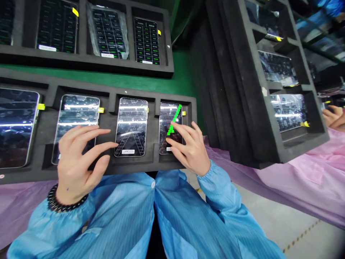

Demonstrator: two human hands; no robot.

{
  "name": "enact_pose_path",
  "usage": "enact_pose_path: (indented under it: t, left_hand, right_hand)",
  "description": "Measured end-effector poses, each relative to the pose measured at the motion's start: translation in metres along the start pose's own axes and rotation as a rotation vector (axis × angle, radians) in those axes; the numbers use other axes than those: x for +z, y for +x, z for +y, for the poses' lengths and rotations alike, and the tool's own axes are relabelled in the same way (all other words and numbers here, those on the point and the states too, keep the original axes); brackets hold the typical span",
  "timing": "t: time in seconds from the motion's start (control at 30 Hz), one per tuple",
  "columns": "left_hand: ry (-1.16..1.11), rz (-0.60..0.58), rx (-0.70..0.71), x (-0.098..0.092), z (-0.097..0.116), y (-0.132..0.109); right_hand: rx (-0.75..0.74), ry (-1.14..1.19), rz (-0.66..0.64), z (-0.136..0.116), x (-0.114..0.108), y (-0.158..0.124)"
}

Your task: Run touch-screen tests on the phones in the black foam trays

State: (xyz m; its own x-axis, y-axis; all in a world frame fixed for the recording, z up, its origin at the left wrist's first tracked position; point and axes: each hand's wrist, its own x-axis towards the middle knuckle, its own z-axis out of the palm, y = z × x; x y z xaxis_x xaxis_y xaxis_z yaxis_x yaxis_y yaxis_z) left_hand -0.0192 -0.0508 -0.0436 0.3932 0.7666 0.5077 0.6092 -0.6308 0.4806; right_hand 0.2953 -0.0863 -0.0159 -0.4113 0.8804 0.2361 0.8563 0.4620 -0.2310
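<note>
Right hand [190, 147], fingers spread, gripping nothing, tips on or just above the phone [164, 112] by the foam tray [151, 164]'s right edge; left hand [77, 154] likewise parted, empty; light, unbroken fingertip strokes should suit the green trace [176, 115].

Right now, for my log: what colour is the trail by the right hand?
Bright green: the trail shows best in the head view.

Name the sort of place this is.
Probably an electronics factory or workshop: smartphones sit in a black foam tray, more trays are stacked alongside, and the wearer has a blue work smock.
</note>
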Motion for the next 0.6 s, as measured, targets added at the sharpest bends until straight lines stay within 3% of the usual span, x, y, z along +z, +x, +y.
enact_pose_path:
  t: [0.2, 0.33, 0.5, 0.6]
  left_hand:
    - [-0.010, 0.013, -0.006, 0.001, 0.001, -0.001]
    - [-0.010, 0.023, 0.009, 0.000, 0.000, -0.001]
    - [-0.017, 0.032, 0.028, 0.000, -0.001, -0.001]
    - [-0.014, 0.035, 0.035, 0.001, -0.001, 0.000]
  right_hand:
    - [-0.121, 0.120, -0.046, -0.020, 0.003, -0.010]
    - [-0.159, 0.208, -0.023, -0.016, 0.003, -0.006]
    - [0.063, 0.075, 0.084, 0.010, 0.003, 0.025]
    - [0.152, -0.038, 0.037, 0.023, 0.009, 0.050]
